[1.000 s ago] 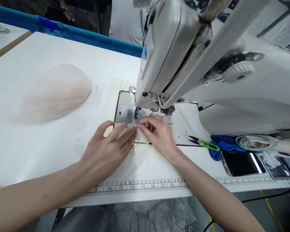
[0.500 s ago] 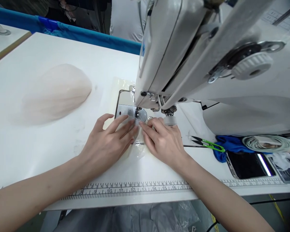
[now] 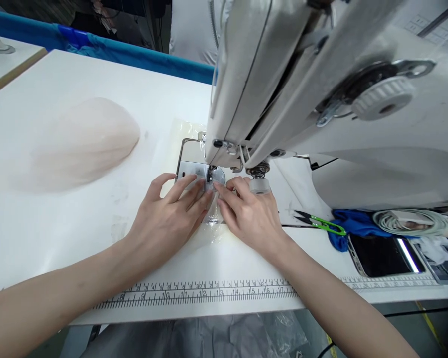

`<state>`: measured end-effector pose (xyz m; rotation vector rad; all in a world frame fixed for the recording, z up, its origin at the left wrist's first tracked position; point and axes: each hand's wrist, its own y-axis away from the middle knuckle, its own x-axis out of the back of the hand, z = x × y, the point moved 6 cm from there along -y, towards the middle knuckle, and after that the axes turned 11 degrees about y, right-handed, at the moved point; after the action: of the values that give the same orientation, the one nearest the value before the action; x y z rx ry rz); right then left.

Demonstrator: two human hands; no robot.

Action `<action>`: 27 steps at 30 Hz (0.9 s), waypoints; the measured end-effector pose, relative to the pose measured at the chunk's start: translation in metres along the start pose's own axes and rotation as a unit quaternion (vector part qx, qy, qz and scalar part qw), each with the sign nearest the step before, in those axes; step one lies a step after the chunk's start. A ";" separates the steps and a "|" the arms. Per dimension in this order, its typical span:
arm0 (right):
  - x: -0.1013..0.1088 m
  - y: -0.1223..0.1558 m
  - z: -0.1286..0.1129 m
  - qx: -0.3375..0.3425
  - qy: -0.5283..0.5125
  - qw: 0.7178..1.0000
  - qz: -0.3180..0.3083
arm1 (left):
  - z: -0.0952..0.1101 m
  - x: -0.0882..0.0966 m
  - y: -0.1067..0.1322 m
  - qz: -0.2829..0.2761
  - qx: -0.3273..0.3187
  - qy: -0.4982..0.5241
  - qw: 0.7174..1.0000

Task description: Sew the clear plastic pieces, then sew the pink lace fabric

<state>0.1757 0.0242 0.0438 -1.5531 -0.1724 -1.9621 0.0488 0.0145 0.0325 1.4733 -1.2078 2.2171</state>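
Note:
A white sewing machine point(image 3: 321, 94) fills the upper right, its needle and presser foot point(image 3: 209, 177) over a metal plate point(image 3: 188, 169). A small, thin, pale piece of fabric point(image 3: 213, 220) lies under both hands and reaches up to the foot. My left hand point(image 3: 168, 219) lies flat on the fabric, fingers stretched toward the needle. My right hand point(image 3: 250, 216) presses flat on the fabric's right side, fingertips just beside the foot. Most of the fabric is hidden by the hands.
A pile of pale sheer fabric point(image 3: 82, 141) lies on the white table point(image 3: 41, 233) at left. Green-handled thread snips point(image 3: 321, 223), a blue cloth point(image 3: 353, 226) and a phone point(image 3: 381, 253) sit at right. A printed ruler point(image 3: 209, 291) runs along the table's front edge.
Both hands have slid the fabric forward, up to the presser foot. My right hand went from a pinch to lying flat.

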 end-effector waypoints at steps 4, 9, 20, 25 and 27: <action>0.000 0.000 0.001 -0.004 0.004 1.000 0.001 | 0.001 0.001 0.000 0.003 0.001 -0.002 1.000; 0.000 0.000 0.001 -0.007 0.005 1.000 0.005 | 0.001 0.002 0.000 0.007 0.003 0.003 1.000; -0.004 -0.002 0.002 -0.021 0.027 0.999 -0.014 | -0.007 -0.005 -0.002 -0.007 0.031 0.059 0.998; 0.002 0.001 0.003 -0.016 0.027 0.999 0.009 | -0.009 -0.003 -0.001 -0.012 0.028 0.060 0.998; 0.009 0.003 0.005 0.004 0.000 1.000 0.010 | -0.010 0.006 0.001 -0.009 0.022 0.090 0.996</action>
<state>0.1804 0.0200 0.0529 -1.5426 -0.1637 -1.9433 0.0392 0.0197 0.0358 1.2632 -1.0913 2.3199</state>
